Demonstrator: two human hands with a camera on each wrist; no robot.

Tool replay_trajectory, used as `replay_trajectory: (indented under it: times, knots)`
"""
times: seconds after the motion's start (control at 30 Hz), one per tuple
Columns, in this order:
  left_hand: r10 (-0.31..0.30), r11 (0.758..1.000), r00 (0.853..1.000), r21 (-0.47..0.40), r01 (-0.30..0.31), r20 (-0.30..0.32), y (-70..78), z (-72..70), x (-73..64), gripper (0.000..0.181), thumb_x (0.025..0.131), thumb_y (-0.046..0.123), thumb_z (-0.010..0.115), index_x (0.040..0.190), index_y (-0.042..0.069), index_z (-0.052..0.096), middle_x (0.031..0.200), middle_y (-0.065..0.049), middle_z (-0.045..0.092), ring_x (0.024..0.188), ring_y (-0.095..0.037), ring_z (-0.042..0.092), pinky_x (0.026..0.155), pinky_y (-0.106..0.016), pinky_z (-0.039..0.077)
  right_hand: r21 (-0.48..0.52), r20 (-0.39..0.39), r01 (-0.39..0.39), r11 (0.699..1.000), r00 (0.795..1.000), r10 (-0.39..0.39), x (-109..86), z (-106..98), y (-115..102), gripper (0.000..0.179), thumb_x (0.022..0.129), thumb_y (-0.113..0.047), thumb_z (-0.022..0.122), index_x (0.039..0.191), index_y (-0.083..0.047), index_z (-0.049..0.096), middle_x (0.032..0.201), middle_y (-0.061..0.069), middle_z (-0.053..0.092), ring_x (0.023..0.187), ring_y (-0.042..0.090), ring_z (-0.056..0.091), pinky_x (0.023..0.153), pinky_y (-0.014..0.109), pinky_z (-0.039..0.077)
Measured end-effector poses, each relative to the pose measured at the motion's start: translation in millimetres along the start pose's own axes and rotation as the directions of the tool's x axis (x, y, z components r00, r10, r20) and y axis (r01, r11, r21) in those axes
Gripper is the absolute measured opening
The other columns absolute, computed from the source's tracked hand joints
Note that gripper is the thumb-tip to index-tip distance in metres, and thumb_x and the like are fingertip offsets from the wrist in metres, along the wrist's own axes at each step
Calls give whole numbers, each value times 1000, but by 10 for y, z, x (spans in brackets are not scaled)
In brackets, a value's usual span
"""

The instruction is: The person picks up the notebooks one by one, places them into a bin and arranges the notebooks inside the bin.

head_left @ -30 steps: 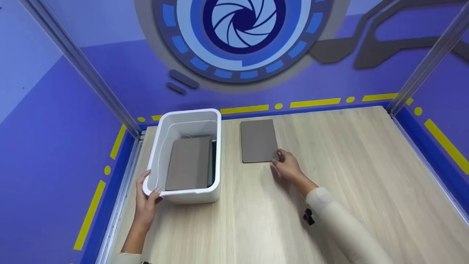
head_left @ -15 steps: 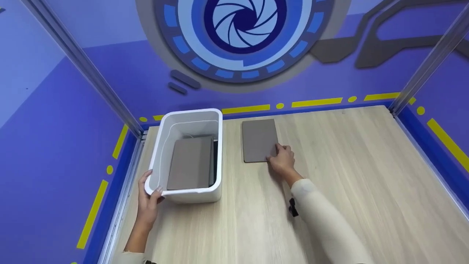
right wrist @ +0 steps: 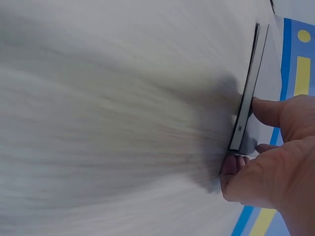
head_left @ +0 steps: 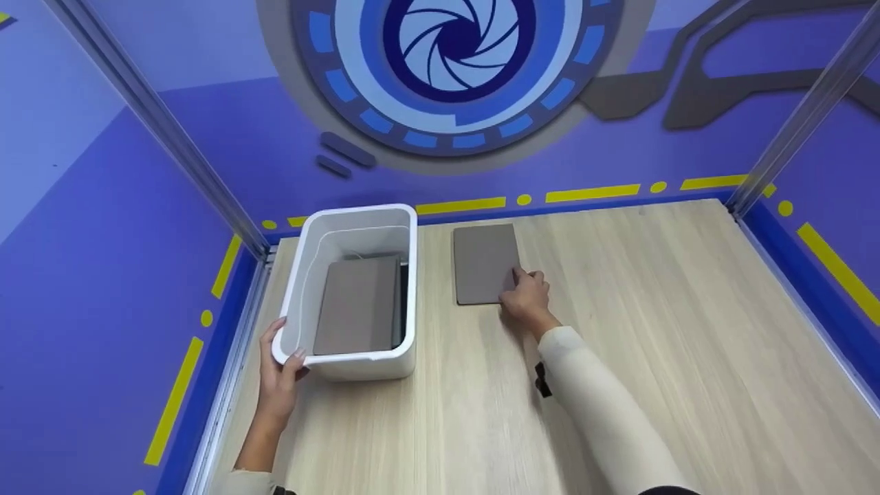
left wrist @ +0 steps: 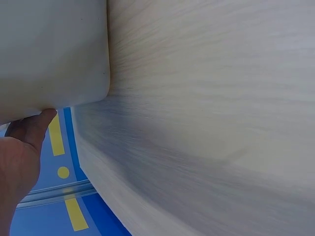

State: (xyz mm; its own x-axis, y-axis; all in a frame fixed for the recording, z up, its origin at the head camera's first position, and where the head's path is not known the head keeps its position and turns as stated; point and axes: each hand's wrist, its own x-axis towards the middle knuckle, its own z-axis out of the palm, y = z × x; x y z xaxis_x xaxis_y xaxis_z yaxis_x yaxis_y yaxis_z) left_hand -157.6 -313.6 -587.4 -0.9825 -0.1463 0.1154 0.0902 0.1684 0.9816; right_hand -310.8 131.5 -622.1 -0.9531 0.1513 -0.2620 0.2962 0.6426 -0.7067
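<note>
On the wooden table lies a flat brown tablet case (head_left: pixel 483 262), its long side running away from me. My right hand (head_left: pixel 528 294) grips its near right corner, the thumb at the near edge and fingers along the right side. The right wrist view shows the case's pale edge (right wrist: pixel 246 93) with a small dark slot. My left hand (head_left: pixel 278 375) holds the near left corner of a white plastic bin (head_left: pixel 357 366), thumb over the rim. Inside the bin rests a similar brown case (head_left: pixel 356 306), over darker flat items mostly hidden beneath it.
The bin stands at the back left of the table (head_left: pixel 639 330), close to the blue-purple back wall (head_left: pixel 227 137). Metal posts (head_left: pixel 797 130) rise at both back corners, and side walls enclose the table left and right.
My right hand has shifted slightly left and closer onto the corner of the brown case, its forearm swinging left. The left hand, the bin and the case lie as before.
</note>
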Motion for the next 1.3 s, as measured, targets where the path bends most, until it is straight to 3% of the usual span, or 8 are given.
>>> replay_trajectory:
  times: [0.2,0.63,0.8,1.03,1.3]
  knots:
    - [-1,1000,1000,-15,1,-10,-12,9,-4,66,106,3,48,166,17,22,146,-9,40,119,-21,56,87,-26,58,87,5,-43,995,999,43,-9,-42,-9,80,91,-9,67,165,-8,36,163,31,29,152,49,31,130,55,27]
    - [11,1000,1000,-14,-11,-11,21,5,21,66,106,3,49,165,18,24,144,-6,42,119,-22,56,86,-24,57,179,-22,-94,979,995,100,-4,-59,-57,67,93,-10,68,157,-9,49,163,26,34,149,44,38,128,52,33]
    - [-16,1000,1000,-25,16,-11,12,4,-4,67,106,2,48,165,19,23,145,-6,40,120,-22,55,86,-26,58,127,-21,-92,988,995,96,23,-15,-34,76,94,-14,73,163,-14,42,163,27,34,152,47,35,129,53,32]
    - [-27,999,999,-20,26,-17,-6,13,-15,66,106,4,49,165,19,23,145,-8,41,119,-20,56,87,-27,58,26,-16,-84,996,996,84,51,-22,-49,84,92,-17,67,168,-20,32,162,33,30,148,50,37,126,60,31]
    - [-15,1000,1000,-19,15,-17,9,17,-6,66,106,4,48,165,19,23,146,-7,41,118,-19,56,86,-27,58,6,-5,-86,996,996,86,48,-37,-90,85,90,-14,62,169,-20,32,159,33,32,143,49,38,124,58,33]
